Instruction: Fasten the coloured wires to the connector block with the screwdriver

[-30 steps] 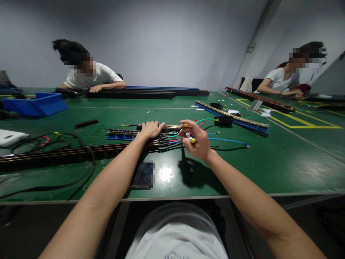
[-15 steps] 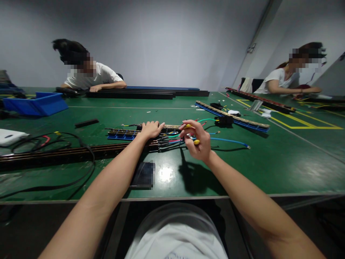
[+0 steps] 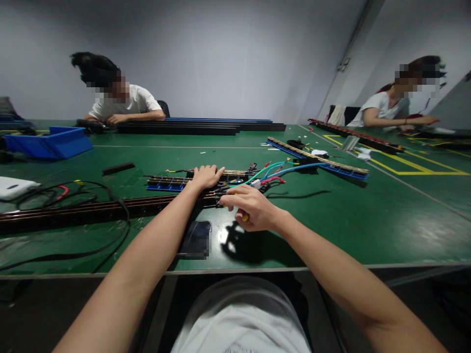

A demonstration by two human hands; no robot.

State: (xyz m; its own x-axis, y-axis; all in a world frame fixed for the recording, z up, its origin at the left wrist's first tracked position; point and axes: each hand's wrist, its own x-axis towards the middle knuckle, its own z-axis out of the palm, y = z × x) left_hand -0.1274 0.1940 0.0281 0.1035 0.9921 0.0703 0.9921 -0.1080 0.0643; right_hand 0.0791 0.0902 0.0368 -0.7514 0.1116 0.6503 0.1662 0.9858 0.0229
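Note:
My left hand [image 3: 206,177] lies flat, fingers together, on a short black strip with brass rails [image 3: 231,173] beside a blue plastic piece [image 3: 165,184]. My right hand [image 3: 250,210] is closed around a small yellow-handled tool [image 3: 245,216], its fingertips at the end of a long dark rail [image 3: 91,210] where several coloured wires come out. The green, blue and red wires [image 3: 272,171] arc up to the right from that end.
A phone [image 3: 196,239] lies by the table's near edge. Black cables [image 3: 73,196] loop at the left, with a blue bin [image 3: 51,142] behind. Long rails [image 3: 316,158] lie at the right and far side. Two other people sit at the far edges of the green table [image 3: 368,215].
My right hand has dropped and moved left from the wire bundle to the long rail's end. The wires have swung up and to the right. My left hand has stayed put.

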